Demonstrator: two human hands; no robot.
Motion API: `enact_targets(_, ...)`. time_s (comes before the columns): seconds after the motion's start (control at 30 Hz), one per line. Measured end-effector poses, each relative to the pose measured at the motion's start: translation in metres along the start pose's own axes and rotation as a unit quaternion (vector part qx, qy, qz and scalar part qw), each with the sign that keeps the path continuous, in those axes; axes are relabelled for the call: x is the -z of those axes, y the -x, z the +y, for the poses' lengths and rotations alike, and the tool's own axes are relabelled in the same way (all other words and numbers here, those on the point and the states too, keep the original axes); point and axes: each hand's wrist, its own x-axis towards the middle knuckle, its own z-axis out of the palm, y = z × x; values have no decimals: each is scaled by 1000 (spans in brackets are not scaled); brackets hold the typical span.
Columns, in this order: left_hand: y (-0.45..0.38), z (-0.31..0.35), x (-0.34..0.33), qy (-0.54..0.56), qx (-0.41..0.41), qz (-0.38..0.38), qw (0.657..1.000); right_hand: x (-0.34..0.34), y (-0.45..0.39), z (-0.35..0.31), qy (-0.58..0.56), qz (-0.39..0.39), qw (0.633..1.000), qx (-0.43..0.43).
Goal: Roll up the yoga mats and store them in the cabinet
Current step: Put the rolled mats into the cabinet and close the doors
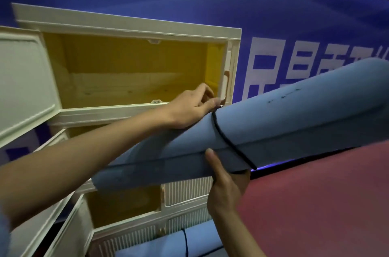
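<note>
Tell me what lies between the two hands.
In the head view, the rolled blue yoga mat with its black cord lies between them: left hand rests on top, right hand grips underneath.

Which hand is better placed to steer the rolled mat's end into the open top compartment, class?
Probably the left hand. It rests on top of the rolled mat beside the cord, right at the edge of the top compartment. The right hand grips the roll from below, better suited to carrying its weight.
</note>
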Motion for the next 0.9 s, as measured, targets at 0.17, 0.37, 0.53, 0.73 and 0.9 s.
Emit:
enact_targets(0.17, 37, 13, 27, -164, -109, -80, 977, -17, -15, -9, -45, -79, 996, -3)
enact_targets(0.37, 43, -6, 27, -284, -109, 76, 950, -17, -52, -7, 65, -244, 967, -38)
enact_targets(0.53, 32, -11, 35, -267, -131, 109, 949, 9, -95, -35, 121, -268, 956, 3)
enact_targets(0.73, 8, -3, 33, -321, -126, 109, 932, 26, -125, -51, 214, -226, 950, 17)
enact_targets(0.9, -11, -1, 41, -352, -141, 99, 920, 47, -149, -55, 283, -157, 943, 72)
